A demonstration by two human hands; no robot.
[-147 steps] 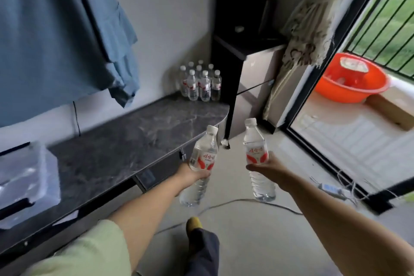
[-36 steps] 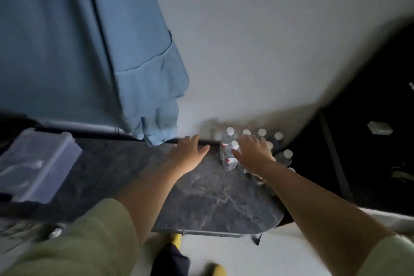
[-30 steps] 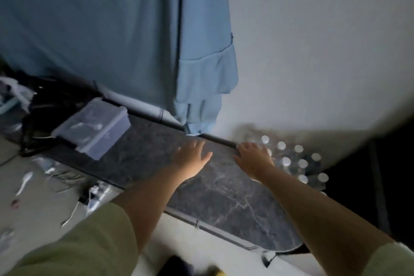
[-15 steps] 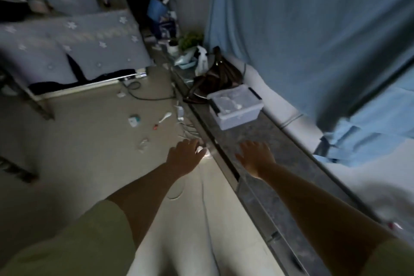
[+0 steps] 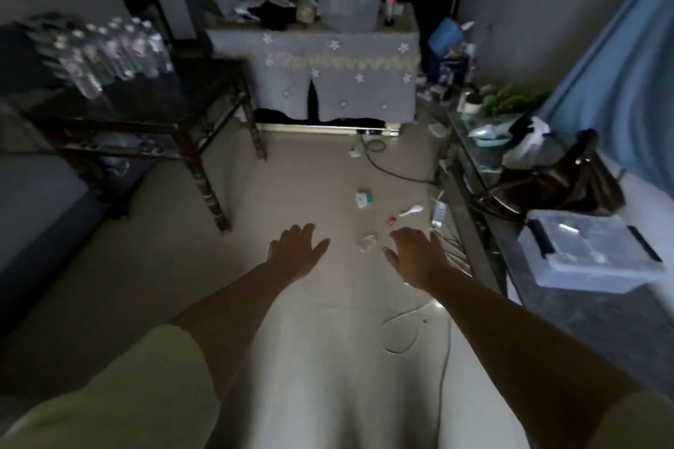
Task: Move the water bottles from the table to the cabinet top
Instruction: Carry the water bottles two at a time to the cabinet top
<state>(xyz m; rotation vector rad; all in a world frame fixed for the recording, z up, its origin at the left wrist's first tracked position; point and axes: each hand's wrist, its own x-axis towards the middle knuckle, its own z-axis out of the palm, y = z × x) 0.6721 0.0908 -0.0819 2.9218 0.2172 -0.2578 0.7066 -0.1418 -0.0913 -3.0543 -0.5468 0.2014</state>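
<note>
Both hands out in front over the floor [image 5: 291,164], palms down, fingers spread and relaxed. Left hand [image 5: 293,251] holds nothing, grip open. Right hand [image 5: 417,259] holds nothing, grip open. Hands apart from each other, touching nothing.

Bottles [image 5: 109,51] stand in a tight cluster on the dark tabletop [image 5: 175,91], far left of the left hand, well apart from both hands. Clear plastic, white caps; blurred, count unclear. They sit at the tabletop's left rear part. Tabletop has dark turned legs; something pale lies beneath it, unclear what.

Right of the right hand: a long dark cabinet [image 5: 583,310] along the wall. On it, a clear lidded box [image 5: 587,255], nearest the right hand. Beyond the box, a brown bag [image 5: 561,182], then a white plastic bag, then a green plant [image 5: 510,102] farthest off. Blue curtain [image 5: 627,84] hangs behind the cabinet.

Ahead of the hands: a grey cloth [image 5: 335,80] with star pattern draped over furniture, clutter piled on top. Small litter on the floor between hands and cloth: a white spoon [image 5: 412,211], a small red bit, a crumpled clear wrapper just beside the right hand. A cable [image 5: 386,164] runs across the floor toward the cabinet. Pale green sleeves at both lower corners.
</note>
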